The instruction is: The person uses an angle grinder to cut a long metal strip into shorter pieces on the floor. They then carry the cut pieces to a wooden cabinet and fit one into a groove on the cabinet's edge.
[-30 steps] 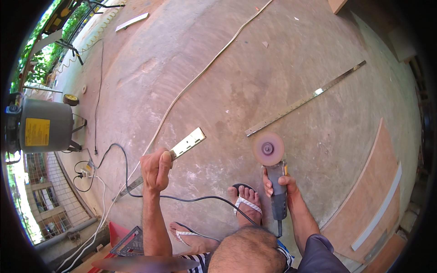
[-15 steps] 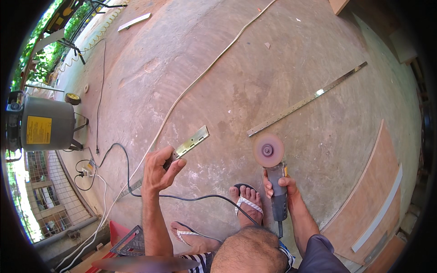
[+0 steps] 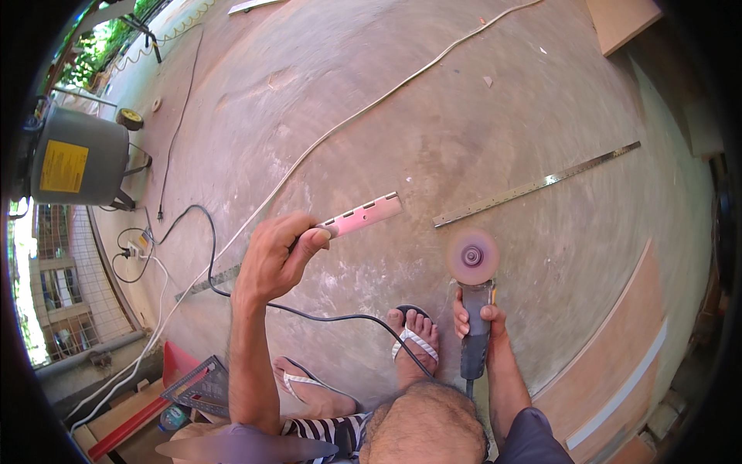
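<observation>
Grinder (image 3: 476,321) clamped in the right hand (image 3: 495,319), its disc (image 3: 473,258) showing no guard I can see.
Left of the grinder, the left hand (image 3: 275,257) pinches a perforated metal strip (image 3: 369,217); held by one hand, it might twist if the disc bit. Beside the grinder, lower, a sandalled foot (image 3: 420,346) has the dark cord (image 3: 332,318) across it: I'd fear sparks, or a snag.

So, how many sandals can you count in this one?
2: the left sandal is on the person's left foot, and the right sandal is on the right foot. Others could be hidden out of view.
</observation>
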Available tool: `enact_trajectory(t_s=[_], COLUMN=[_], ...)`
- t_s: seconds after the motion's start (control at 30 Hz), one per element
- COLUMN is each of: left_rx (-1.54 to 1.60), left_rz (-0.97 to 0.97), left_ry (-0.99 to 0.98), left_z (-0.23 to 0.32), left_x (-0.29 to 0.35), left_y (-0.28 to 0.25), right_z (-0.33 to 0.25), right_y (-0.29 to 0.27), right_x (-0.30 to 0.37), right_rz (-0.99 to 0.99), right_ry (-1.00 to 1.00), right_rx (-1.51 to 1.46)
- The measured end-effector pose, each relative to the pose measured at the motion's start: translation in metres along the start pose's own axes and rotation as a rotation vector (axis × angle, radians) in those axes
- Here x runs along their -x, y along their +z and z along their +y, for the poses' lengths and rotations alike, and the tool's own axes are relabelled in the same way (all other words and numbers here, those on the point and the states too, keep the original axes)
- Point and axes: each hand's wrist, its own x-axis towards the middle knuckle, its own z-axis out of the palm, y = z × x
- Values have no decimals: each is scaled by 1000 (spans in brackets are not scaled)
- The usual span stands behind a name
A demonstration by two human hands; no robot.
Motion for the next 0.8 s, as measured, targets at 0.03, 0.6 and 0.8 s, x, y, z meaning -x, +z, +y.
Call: enact_trajectory(t_s=[0.03, 0.6, 0.8], left_rx=[-11, -6, -20], left_rz=[4, -15, -24], left_ry=[13, -1, -6], left_z=[-2, -10, -13], left_x=[0, -4, -3], left_y=[0, 4, 5], right_z=[0, 6, 7], right_y=[1, 3, 4], right_x=[0, -3, -2], right_rz=[-3, 29, 35], right_ry=[-5, 4, -4], right_rx=[-21, -13, -18])
